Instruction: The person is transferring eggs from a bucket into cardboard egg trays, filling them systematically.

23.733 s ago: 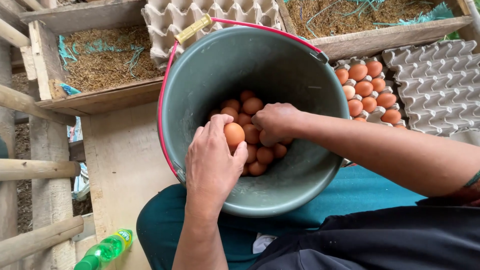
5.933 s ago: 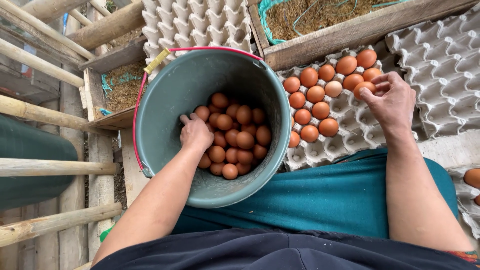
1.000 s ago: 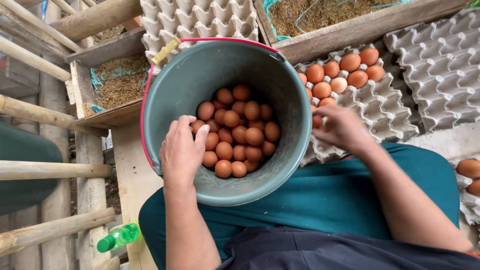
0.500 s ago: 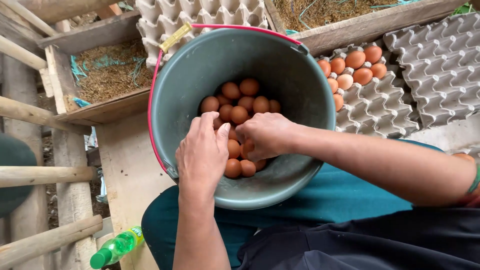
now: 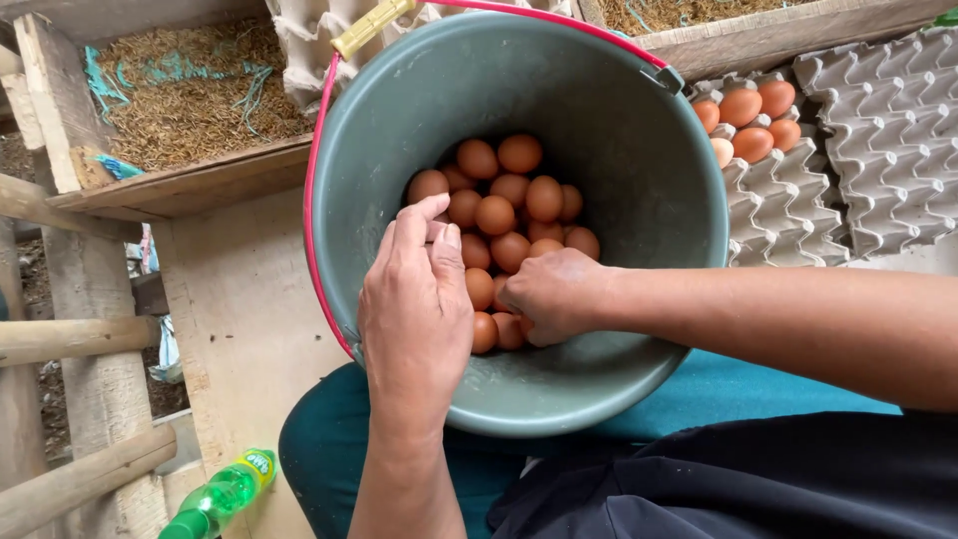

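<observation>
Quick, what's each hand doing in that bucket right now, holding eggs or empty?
Left hand: down among the brown eggs in the grey-green bucket, fingers curled; a held egg cannot be told.
Right hand: closed over eggs at the bottom; its grip is hidden.

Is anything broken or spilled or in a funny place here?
Nothing looks broken or spilled. The brown eggs in the grey bucket look whole, and both hands, left and right, are down among them. One small oddity: a green plastic bottle lies tipped on its side by the wooden frame.
</observation>
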